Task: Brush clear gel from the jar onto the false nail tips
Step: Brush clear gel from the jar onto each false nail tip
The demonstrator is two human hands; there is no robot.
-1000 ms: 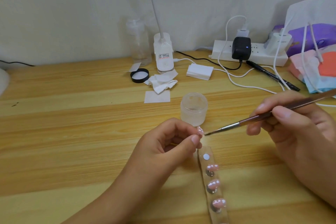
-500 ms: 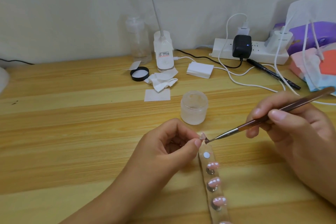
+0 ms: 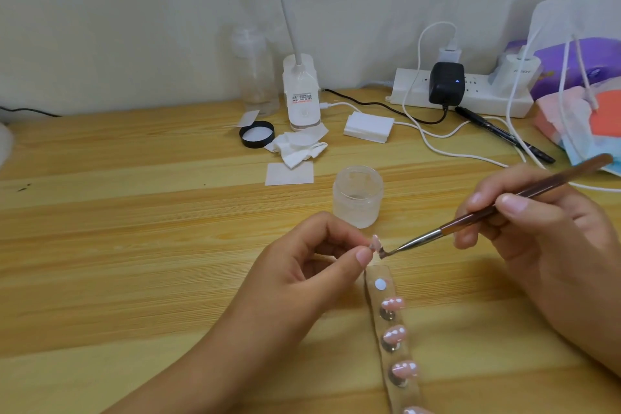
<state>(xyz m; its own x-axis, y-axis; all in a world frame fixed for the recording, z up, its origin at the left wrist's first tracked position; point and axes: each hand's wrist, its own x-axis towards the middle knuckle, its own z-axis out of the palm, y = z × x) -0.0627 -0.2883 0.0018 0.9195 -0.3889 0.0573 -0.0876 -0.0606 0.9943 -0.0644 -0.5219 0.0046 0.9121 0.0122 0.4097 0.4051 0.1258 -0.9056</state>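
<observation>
My left hand (image 3: 312,265) pinches a small pink false nail tip (image 3: 376,243) between thumb and forefinger, just above the wooden desk. My right hand (image 3: 537,239) holds a thin brown-handled brush (image 3: 487,215) like a pen, and its metal-ferruled tip touches the nail tip's right edge. The frosted open gel jar (image 3: 358,200) stands on the desk just behind the two hands. Below them lies a clear holder strip (image 3: 393,336) with several glossy pink nail tips on round pads; its top pad is bare.
Behind the jar lie a black jar lid (image 3: 257,134), crumpled wipes (image 3: 299,146), a square pad (image 3: 289,173) and a white pad stack (image 3: 369,127). A lamp base (image 3: 301,94), clear bottle (image 3: 255,74), power strip (image 3: 463,94), cables and a black pen (image 3: 504,136) line the back.
The brush tip has come down left from beside the nail tip onto it. My left hand has turned the nail tip slightly and stayed in place.
</observation>
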